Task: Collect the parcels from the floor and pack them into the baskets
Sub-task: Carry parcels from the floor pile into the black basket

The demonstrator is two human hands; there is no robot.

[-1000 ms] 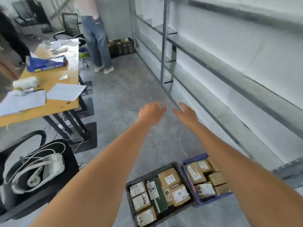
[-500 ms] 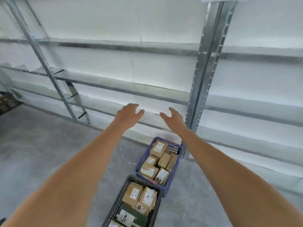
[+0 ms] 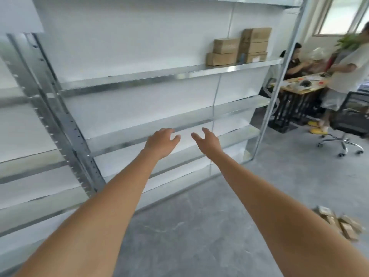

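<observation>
Shiny metal shelving (image 3: 167, 73); seemingly cardboard parcels (image 3: 339, 224)

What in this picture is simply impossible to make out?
Head view:
- Parcels on the floor: blurred, so their count and labels cannot be read.
- Baskets: out of frame.
- Boxes on the shelf: too blurred to read markings.
- Left hand and right hand: palms face away, though neither holds anything.

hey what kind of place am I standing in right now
Most likely a small parcel warehouse or stockroom that doubles as an office. Metal shelving lines the wall with cardboard boxes stacked on it, loose parcels lie on the concrete floor, and people work at a desk nearby.
</observation>
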